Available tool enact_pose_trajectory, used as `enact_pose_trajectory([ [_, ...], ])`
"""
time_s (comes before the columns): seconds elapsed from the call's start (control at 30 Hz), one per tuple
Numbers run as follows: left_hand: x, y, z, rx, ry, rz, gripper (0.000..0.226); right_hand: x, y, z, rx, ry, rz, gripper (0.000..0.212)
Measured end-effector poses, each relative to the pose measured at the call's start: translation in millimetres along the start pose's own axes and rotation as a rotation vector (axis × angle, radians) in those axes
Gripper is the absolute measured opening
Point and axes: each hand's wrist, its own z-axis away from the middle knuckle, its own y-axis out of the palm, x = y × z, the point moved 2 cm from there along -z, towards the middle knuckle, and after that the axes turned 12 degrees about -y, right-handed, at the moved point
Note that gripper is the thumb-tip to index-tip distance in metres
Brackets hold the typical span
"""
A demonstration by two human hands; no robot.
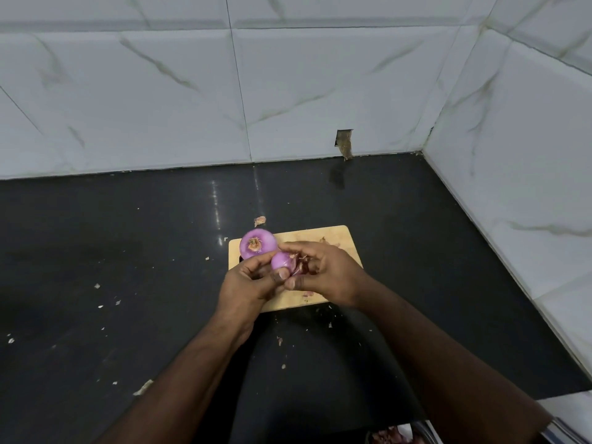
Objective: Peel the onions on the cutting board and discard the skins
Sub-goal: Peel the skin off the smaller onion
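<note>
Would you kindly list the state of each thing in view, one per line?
Large onion: peeled, resting on the board's left corner.
Small onion: partly peeled, held above the board.
Left hand: holds the small onion.
Right hand: pinches loose skin.
Cutting board: flat on the counter, scraps on it.

Your left hand (248,283) grips a small purple onion (282,261) over the wooden cutting board (336,241), while your right hand (323,270) pinches the dark loose skin (299,265) on its right side. A bigger peeled onion (258,244) sits at the board's far-left corner, root end up. Skin scraps (260,220) are scattered over the black counter (128,251), mostly left and near.
</note>
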Motion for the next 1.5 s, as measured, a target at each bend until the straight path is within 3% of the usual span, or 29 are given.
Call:
enact_pose_trajectory([
  [0.13,0.2,-5.2,-2.2,0.035,-0.063,0.092,0.037,-3.4,-0.4,-4.0,-0.095,-0.035,-0.012,0.052],
  [0.27,-6.4,-29.4,-6.2,-0.119,0.048,-0.173,0.023,-5.8,-5.6,-4.1,-0.216,0.024,0.196,0.054],
  [0.37,-10.0,-40.0,-8.1,-0.273,0.134,-0.344,0.032,-3.5,6.8,-3.2,-0.106,0.000,0.354,0.051],
  [0.47,-3.5,-40.7,-7.2,-0.256,0.151,-0.441,0.014,-7.0,30.2,-8.4,-0.027,-0.073,0.558,0.055],
  [0.63,-1.8,-39.0,-1.7,-0.291,0.198,-0.677,0.028,-10.8,37.5,-14.7,-0.006,-0.136,0.606,0.063],
  [0.73,-1.2,-40.8,-0.7,-0.318,0.226,-0.695,0.022,-18.0,9.4,0.6,-0.211,-0.224,0.679,0.061],
  [0.8,0.7,-41.5,-1.2,-0.307,0.235,-0.717,0.025,-30.5,-12.7,12.4,-0.267,-0.168,0.809,0.080],
  [0.87,2.4,-39.4,-1.0,-0.286,0.258,-0.818,0.040,-44.1,-22.1,17.5,-0.162,-0.065,0.906,0.103],
  [0.93,3.0,-36.4,-1.2,-0.293,0.269,-0.919,0.050,-53.5,-20.3,12.7,-0.060,-0.046,0.950,0.111],
  [1.1,1.6,-34.1,-1.6,-0.346,0.268,-0.922,0.059,-61.4,-26.6,-9.0,-0.003,-0.120,1.051,0.091],
  [1.27,4.7,-34.4,0.0,-0.345,0.271,-0.889,0.062,-57.9,-14.1,-19.6,0.040,-0.288,0.889,0.060],
  [1.37,6.7,-33.1,1.5,-0.329,0.280,-0.919,0.059,-59.9,1.9,-21.5,0.097,-0.424,0.889,0.036],
  [1.5,4.3,-35.0,3.1,-0.366,0.316,-0.958,0.050,-62.0,-3.8,-16.0,0.085,-0.521,0.895,0.023],
])
